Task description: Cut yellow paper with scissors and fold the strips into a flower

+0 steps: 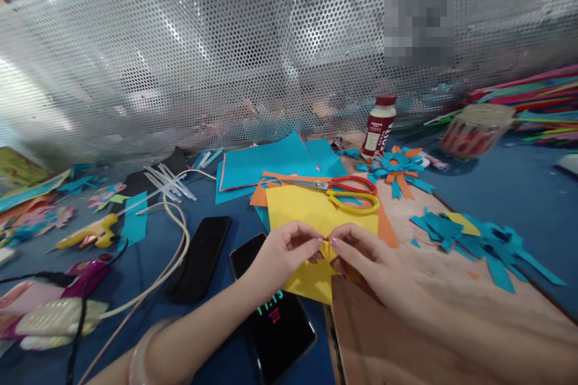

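Observation:
My left hand and my right hand meet in the middle of the view. Both pinch a small folded piece of yellow paper between thumbs and fingertips. Beneath them lies a larger yellow paper sheet, partly covered by my hands. Scissors with red and yellow handles rest just beyond, on the stacked papers. Under my left forearm a phone with a lit clock display is partly hidden.
Blue paper sheets lie behind the scissors. A Costa bottle stands near the perforated metal screen. Blue paper cutouts are at right, a dark phone at left. A yellow glue gun, glue sticks and cables lie further left.

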`<state>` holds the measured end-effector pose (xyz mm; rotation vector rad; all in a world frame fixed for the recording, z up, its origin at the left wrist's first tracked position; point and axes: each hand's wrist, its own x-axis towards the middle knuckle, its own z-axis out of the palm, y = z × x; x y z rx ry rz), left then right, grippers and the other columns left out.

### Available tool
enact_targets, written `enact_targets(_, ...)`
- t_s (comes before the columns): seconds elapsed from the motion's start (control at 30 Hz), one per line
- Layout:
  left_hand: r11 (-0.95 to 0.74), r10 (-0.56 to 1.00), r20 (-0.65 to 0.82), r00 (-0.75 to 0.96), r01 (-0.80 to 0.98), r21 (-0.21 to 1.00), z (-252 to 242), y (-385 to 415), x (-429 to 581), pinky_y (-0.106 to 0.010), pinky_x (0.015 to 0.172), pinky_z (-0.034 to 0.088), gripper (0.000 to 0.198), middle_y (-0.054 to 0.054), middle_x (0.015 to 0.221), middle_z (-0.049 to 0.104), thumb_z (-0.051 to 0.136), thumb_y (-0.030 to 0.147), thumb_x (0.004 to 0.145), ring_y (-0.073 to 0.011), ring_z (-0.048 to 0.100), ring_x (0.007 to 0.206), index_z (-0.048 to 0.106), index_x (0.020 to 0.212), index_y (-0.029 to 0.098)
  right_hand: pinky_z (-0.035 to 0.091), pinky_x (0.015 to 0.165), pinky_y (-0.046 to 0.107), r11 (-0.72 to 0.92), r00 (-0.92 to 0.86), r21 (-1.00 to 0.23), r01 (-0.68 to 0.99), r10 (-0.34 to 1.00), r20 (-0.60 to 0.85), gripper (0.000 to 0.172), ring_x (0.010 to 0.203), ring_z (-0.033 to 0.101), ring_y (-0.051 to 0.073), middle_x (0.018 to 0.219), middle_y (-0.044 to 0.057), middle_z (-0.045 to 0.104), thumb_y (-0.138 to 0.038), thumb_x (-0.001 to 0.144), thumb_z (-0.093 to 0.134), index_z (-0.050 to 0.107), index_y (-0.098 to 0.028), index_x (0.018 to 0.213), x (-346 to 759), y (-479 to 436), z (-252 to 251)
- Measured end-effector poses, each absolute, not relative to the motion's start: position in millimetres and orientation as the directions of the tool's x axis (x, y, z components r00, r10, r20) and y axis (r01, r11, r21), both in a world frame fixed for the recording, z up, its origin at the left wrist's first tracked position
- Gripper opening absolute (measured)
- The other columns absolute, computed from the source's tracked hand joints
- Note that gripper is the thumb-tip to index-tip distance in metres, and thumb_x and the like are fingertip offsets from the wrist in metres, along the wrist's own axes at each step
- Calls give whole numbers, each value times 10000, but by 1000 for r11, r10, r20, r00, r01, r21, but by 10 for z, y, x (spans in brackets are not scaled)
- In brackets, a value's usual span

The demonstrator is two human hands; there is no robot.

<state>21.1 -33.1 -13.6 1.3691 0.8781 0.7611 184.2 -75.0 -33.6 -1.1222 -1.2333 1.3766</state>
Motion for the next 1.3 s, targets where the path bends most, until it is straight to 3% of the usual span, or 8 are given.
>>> enact_targets(0.67, 17, 861, -28, 508, 28, 999, -190, -308, 190, -256, 662, 448, 165, -21, 706, 602, 617, 285, 765, -112, 566, 649, 599, 819, 130, 356, 496, 203, -66, -110, -998, 16, 992, -68, 243, 606, 462, 71, 778, -8, 545, -433, 815, 556, 545, -190, 820, 1824, -776, -253)
enact_targets(0.87, 40, 870, -54, 491, 38, 998, -160, -318, 206, -252, 665, 445, 157, -11, 690, 595, 620, 275, 759, -105, 562, 640, 599, 814, 129, 394, 555, 207, -37, -119, -999, 27, 992, -40, 222, 658, 489, 82, 800, -4, 557, -413, 823, 553, 548, -191, 817, 1820, -773, -243)
enact_targets(1.13, 46, 867, -59, 495, 39, 998, -149, -316, 199, -249, 660, 440, 160, -14, 687, 593, 625, 274, 754, -106, 556, 638, 605, 805, 124, 324, 469, 188, -47, -129, -999, -1, 991, -47, 215, 586, 455, 53, 813, -12, 563, -412, 830, 552, 551, -197, 838, 1830, -772, -282)
enact_targets(1.3, 28, 865, -43, 500, 37, 999, -135, -329, 192, -253, 661, 440, 155, -15, 691, 592, 628, 272, 748, -106, 548, 636, 604, 794, 126, 381, 528, 211, -40, -116, -999, 5, 992, -41, 228, 644, 506, 91, 772, -4, 557, -423, 815, 560, 543, -195, 815, 1833, -771, -283)
